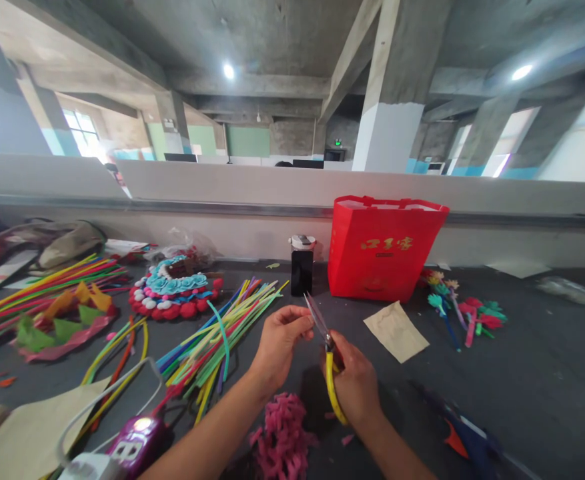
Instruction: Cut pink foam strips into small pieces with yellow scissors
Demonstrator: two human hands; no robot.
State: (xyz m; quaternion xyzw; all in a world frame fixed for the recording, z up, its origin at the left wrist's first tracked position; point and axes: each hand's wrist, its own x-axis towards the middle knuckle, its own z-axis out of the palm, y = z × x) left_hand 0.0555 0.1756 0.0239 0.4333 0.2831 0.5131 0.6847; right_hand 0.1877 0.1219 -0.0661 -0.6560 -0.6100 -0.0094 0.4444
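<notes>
Above a dark tabletop [547,360]: scissors [329,342] in right hand [357,373]

Scissors between both hands: pointed metal blades aimed up and away, curved yellow handle. Right hand closed round the handle. Left hand [278,340] just beside blades, thumb and forefinger pinched narrow; cannot tell if anything is between them. Below the hands, pile of pink scraps [283,433], ragged, crumpled. Surface matte, near-black, cluttered at left: loose bundle of thin multicoloured strips [227,327], round blue-topped ornament [179,288] edged with red and white balls, purple plastic power socket [138,443]. Ahead: glossy black phone [302,272] upright before white-lidded bottle [303,240]; boxy red bag [382,257], gold lettering; creased, squarish beige paper [397,331]. Right: bright craft flowers [477,313] lying down. Pale low partition [222,185] behind; beyond, rough concrete ceiling [272,40], square two-tone column [392,100], lit lamps [229,71].
</notes>
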